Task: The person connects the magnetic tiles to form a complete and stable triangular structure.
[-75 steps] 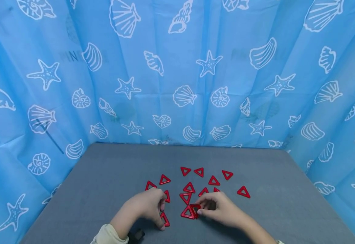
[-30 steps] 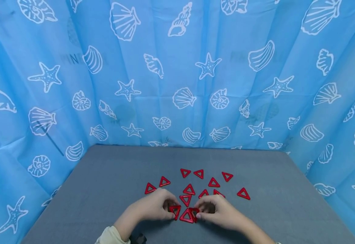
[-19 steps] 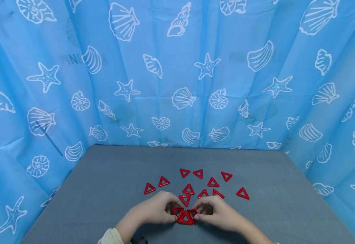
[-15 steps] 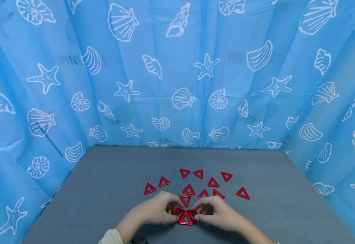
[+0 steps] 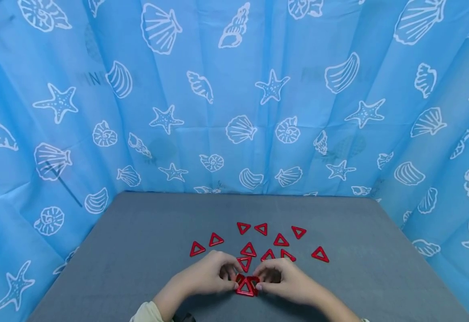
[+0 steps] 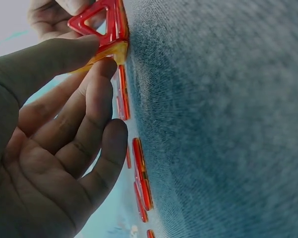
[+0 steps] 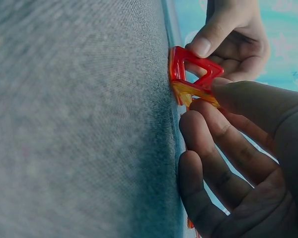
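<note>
Three red triangular magnetic tiles stand up from the table and meet edge to edge between the two hands. The front tile (image 5: pixel 244 293) faces the head camera. My left hand (image 5: pixel 208 273) pinches the left tile (image 6: pixel 120 51) between thumb and fingers. From the other side, my right hand (image 5: pixel 289 281) pinches the right tile (image 7: pixel 194 91) the same way. Both thumbs lie close to the front tile's sides. In the head view the fingers partly hide the two side tiles.
Several loose red triangular tiles lie flat beyond the hands, the closest being a tile (image 5: pixel 244 258) just behind the group. Another tile (image 5: pixel 320 258) lies apart at the right. A blue shell-print curtain (image 5: pixel 234 112) surrounds the grey table (image 5: pixel 154 223).
My left hand has picked up a tile, carried it right and brought it against the front tile, which now stands raised. The right hand has stayed near its place, holding its tile.
</note>
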{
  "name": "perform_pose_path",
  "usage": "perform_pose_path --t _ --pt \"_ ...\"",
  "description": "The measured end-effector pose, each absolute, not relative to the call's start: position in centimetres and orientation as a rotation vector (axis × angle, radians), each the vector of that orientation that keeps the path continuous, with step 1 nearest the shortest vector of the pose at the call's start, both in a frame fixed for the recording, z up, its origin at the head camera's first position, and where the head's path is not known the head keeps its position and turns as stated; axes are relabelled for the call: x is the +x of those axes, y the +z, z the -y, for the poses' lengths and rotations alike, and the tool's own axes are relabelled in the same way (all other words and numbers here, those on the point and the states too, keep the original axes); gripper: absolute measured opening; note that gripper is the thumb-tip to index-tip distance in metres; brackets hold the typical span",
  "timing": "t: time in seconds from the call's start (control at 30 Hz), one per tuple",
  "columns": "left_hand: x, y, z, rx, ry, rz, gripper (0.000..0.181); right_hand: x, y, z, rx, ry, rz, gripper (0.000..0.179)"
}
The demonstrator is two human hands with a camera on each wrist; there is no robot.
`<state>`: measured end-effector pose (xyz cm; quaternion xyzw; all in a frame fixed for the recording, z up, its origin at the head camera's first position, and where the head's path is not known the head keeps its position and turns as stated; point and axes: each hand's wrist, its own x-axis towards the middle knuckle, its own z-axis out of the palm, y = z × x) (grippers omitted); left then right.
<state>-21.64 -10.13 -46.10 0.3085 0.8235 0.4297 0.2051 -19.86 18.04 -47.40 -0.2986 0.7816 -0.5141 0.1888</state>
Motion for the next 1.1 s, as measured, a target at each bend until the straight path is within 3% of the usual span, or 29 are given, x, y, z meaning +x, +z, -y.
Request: perform_pose_path --t 1.1 --pt "-20.7 -46.0 9.1 0.896 1.243 -2.204 0.014 -19.6 -47.2 -17.7 -0.896 -1.461 -2.125 0.019"
